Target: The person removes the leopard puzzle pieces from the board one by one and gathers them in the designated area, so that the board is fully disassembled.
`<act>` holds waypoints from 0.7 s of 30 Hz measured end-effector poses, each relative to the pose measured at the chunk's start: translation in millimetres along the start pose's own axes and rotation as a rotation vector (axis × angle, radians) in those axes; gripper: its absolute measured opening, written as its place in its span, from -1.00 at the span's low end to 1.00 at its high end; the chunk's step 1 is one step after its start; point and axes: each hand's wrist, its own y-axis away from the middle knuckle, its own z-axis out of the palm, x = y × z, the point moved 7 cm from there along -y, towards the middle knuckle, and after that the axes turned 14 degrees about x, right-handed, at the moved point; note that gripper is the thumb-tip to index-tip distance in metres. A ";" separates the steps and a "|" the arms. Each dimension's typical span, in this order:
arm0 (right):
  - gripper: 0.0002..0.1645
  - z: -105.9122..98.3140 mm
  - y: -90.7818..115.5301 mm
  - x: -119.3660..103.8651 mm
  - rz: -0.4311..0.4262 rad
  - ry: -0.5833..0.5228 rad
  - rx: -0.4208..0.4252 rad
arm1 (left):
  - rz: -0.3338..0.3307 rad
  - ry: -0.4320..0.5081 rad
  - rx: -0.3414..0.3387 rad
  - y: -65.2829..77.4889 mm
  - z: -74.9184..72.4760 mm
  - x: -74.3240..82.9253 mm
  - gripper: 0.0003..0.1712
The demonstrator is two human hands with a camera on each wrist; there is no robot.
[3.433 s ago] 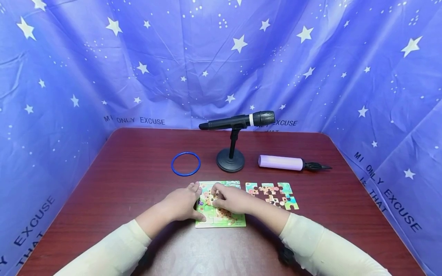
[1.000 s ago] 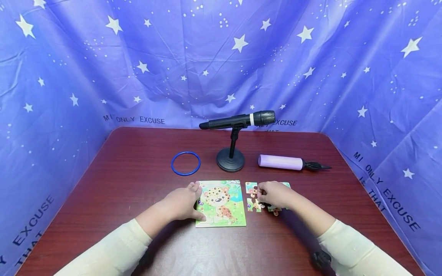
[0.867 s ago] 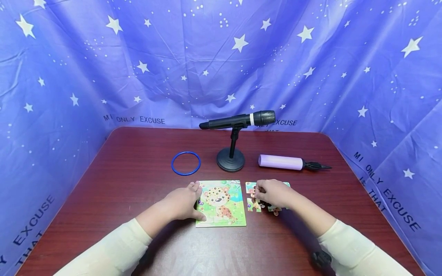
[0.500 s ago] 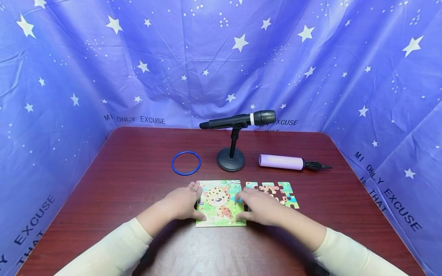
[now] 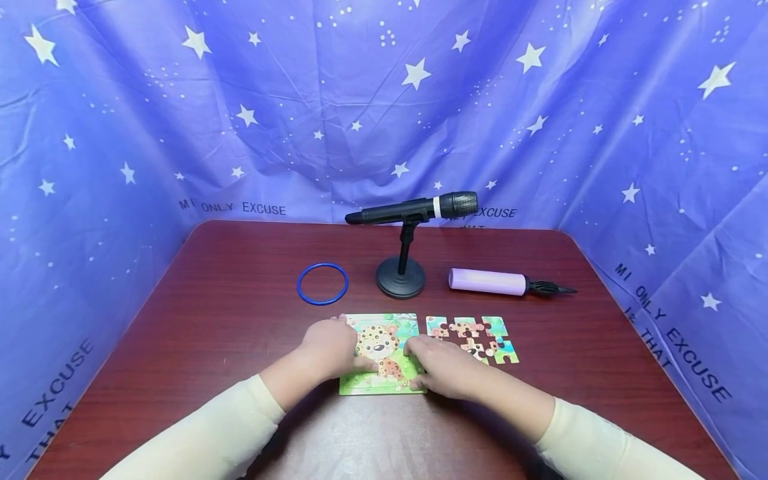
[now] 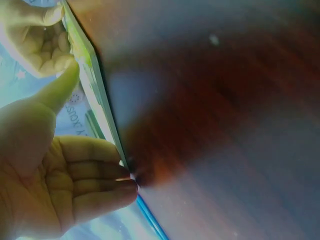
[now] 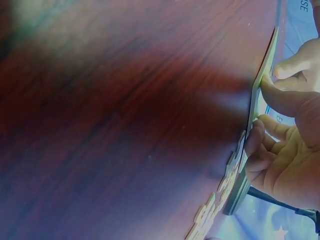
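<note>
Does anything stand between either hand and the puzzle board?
Nothing visible does: the left hand and the right hand both touch the puzzle board. The loose pieces lie beside it on the right.

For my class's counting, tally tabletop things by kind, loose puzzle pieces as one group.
Thin blue ring: 1
Black microphone on stand: 1
Lilac cylinder with black tip: 1
Square green animal puzzle: 1
Loose multicoloured puzzle pieces: 1 group
Total: 5

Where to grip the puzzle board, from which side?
Likely pinch the board at its left and right edges, reaching from the near side: it lies flat and thin, so the edges offer the best hold. Loose pieces crowd the right.
</note>
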 end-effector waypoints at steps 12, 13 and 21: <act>-0.47 0.5 -1.7 0.7 -0.016 0.038 0.013 | -0.025 -0.063 -0.008 -3.1 1.7 3.2 0.00; -0.47 0.4 -1.8 0.3 -0.023 0.041 0.014 | -0.027 -0.063 -0.011 -3.2 1.8 3.3 0.00; -0.43 -1.8 -0.8 0.2 -0.049 0.054 0.033 | -0.029 -0.078 -0.025 -3.7 2.7 3.7 0.00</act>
